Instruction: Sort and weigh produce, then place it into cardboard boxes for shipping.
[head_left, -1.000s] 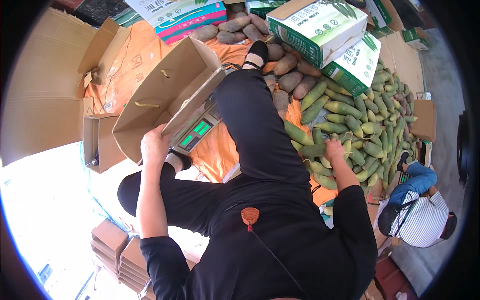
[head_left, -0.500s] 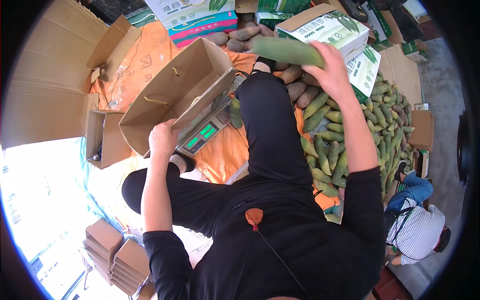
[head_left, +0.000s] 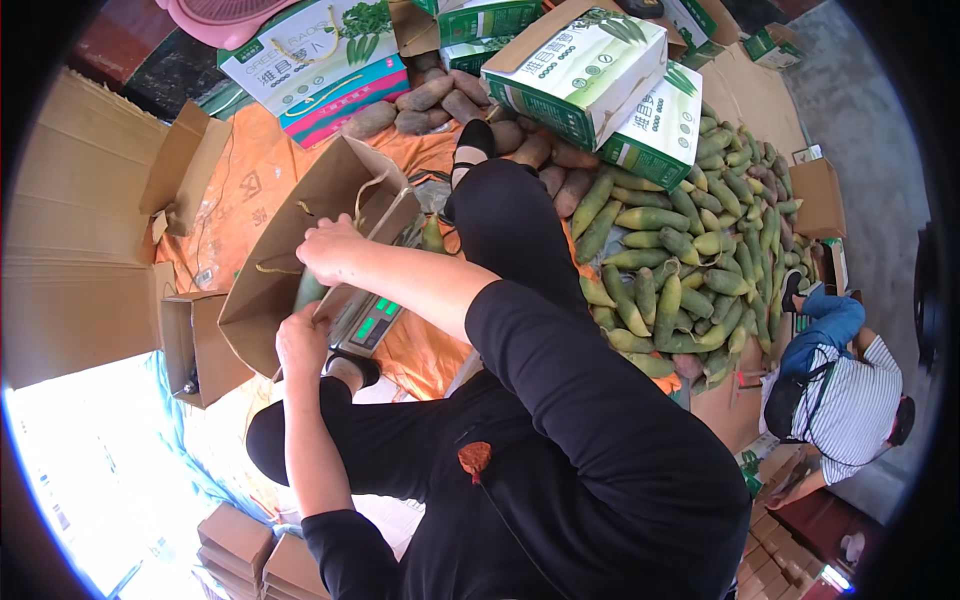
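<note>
I sit on the ground with one leg stretched out. An open brown cardboard box [head_left: 300,240] rests tilted on a scale with a green display [head_left: 368,322]. My right hand [head_left: 330,250] reaches across into the box, shut on a long green vegetable [head_left: 309,287] whose end shows below it. At the box's near edge my left hand [head_left: 302,340] grips the cardboard. A large heap of the same green vegetables [head_left: 680,260] lies to my right.
Brown tubers [head_left: 440,100] lie on the orange sheet [head_left: 250,190] beyond my foot. Printed green-and-white cartons [head_left: 580,70] stand at the back. Flattened cardboard [head_left: 70,250] and a small open box [head_left: 195,345] are on my left. Another person in a striped shirt [head_left: 850,410] crouches at the right.
My right hand picked a green vegetable from the pile at the right, swung it over my leg and lowered it into the box. My left hand stays on the box edge.
</note>
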